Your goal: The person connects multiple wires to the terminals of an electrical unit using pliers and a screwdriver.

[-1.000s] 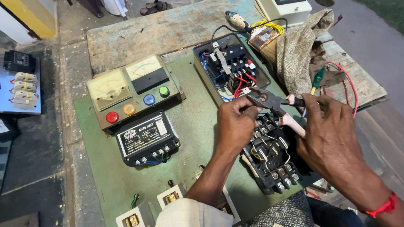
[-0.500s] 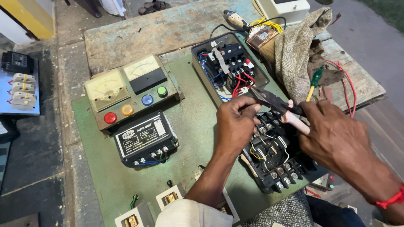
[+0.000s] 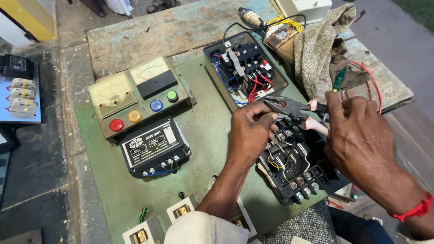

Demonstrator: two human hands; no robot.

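Right hand (image 3: pixel 361 135) is closed around the handles of a pair of pliers (image 3: pixel 289 106), pink grips poking out under the fingers, nose pointing left. Left hand (image 3: pixel 250 131) is curled in, fingertips pinched right at the plier nose; whatever it holds there is too small to make out. Both hands are over a black contactor block (image 3: pixel 294 165) with screw terminals and thin yellow and white wires, sitting at the near right edge of the green board (image 3: pixel 203 126). Just behind the hands is an open grey box (image 3: pixel 244 68) with red and blue wiring. To the left on the board: a meter panel (image 3: pixel 135 95) with two dials and red, orange, blue and green buttons, and a black control unit (image 3: pixel 156 147) just in front of it. A rag (image 3: pixel 323 49) lies at the back right, with a green-handled screwdriver (image 3: pixel 339 79) beside it.
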